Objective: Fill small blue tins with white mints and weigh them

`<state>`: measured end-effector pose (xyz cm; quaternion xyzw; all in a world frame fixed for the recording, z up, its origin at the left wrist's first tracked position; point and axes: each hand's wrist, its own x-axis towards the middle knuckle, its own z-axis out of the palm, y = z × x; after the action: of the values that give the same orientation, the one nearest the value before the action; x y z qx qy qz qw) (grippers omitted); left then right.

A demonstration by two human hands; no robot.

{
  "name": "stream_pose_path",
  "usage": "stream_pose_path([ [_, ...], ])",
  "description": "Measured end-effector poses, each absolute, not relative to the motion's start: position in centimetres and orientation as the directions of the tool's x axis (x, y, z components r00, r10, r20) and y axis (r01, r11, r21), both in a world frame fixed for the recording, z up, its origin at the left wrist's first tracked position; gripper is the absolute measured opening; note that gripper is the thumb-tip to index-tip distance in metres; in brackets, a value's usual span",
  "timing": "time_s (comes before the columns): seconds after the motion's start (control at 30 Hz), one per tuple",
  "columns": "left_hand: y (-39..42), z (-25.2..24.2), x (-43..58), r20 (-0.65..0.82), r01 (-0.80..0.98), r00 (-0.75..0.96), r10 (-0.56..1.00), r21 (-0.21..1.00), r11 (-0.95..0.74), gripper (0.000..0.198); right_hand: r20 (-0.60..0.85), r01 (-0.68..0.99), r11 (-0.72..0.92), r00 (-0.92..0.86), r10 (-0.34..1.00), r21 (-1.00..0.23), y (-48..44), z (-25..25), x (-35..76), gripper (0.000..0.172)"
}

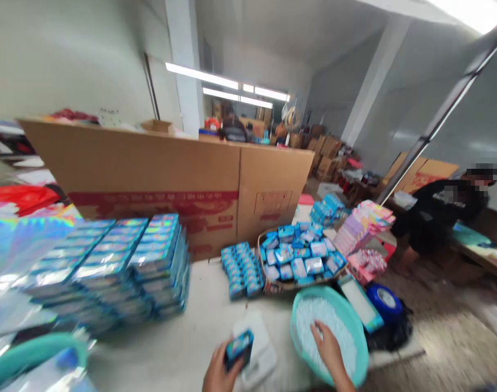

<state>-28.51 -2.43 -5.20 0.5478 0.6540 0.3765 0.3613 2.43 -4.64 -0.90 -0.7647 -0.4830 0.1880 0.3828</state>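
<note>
My left hand (pixel 220 371) grips a small blue box (pixel 239 349) by its sides, its fingers wrapped round it. The box is held over a white flat device (pixel 261 359) that looks like a small scale. My right hand (pixel 328 348) is over the teal basin (pixel 363 348), which holds a mass of small white pieces (pixel 309 311). Its thumb and fingers are drawn together; whatever is between them is too small to make out. Beyond the basin, an open carton (pixel 273 287) is heaped with small blue packs (pixel 299 267).
Tall stacks of shiny blue boxes (pixel 154 261) stand at left, near another teal basin (pixel 31 354). Rows of blue packs (pixel 242 272) sit beside the carton. A large cardboard sheet (pixel 158 169) rises behind. Pink boxes (pixel 363 223) and a blue round object (pixel 383 299) lie right. Another person (pixel 440 207) bends over a far-right table.
</note>
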Motion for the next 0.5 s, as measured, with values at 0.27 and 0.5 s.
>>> stream_pose_path([
  [0.27, -3.1, -7.5, -29.0, -0.074, 0.544, -0.061, 0.995, 0.834, 0.095, 0.035, -0.095, 0.654, -0.396, 0.445, 0.891, -0.644, -10.9, -5.4, 1.6, 0.046],
  [0.5, -1.7, -10.2, -27.2, -0.134, 0.495, -0.044, 0.99, 0.858, 0.139, 0.038, -0.098, 0.635, -0.438, 0.497, 0.862, -0.636, -15.7, -6.3, 1.8, 0.042],
])
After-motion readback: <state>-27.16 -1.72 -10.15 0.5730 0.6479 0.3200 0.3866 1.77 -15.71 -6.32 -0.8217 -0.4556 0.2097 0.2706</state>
